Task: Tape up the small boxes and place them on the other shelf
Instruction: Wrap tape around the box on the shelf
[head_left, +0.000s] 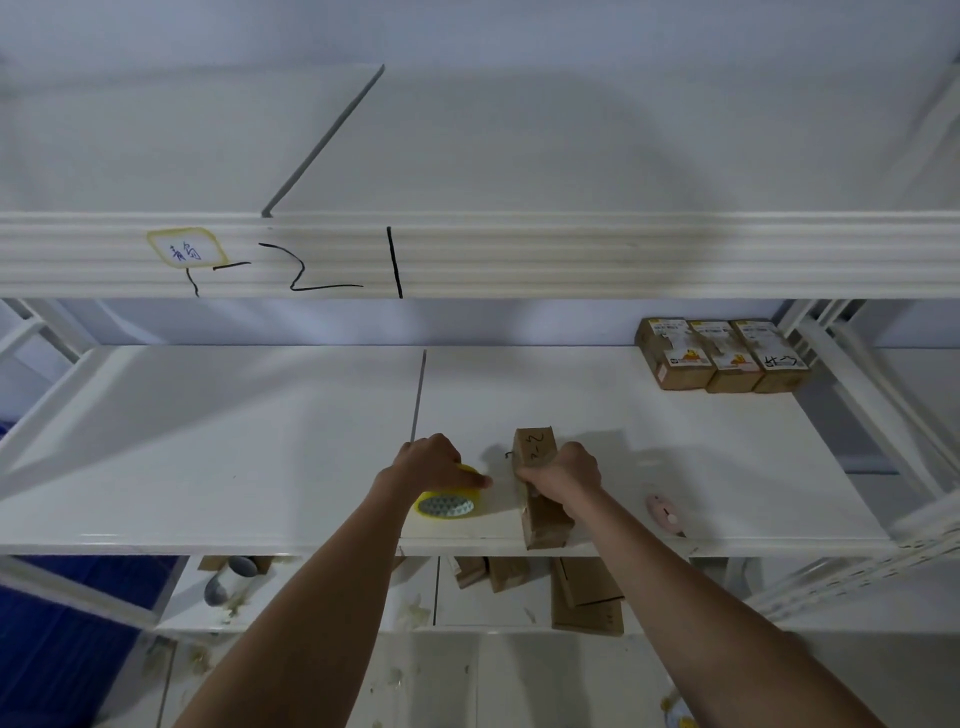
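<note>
A small brown cardboard box with handwriting on its top lies on the white middle shelf near the front edge. My right hand grips it across the middle. To its left my left hand holds a yellow roll of tape that rests on the shelf. A strip of clear tape appears to run from the roll to the box, though it is faint. Three small labelled boxes stand in a row at the shelf's back right.
A pink box cutter lies on the shelf right of my right arm. The shelf above has a marked front rail. Below are several cardboard boxes and a grey-white roll. A metal upright stands at the right.
</note>
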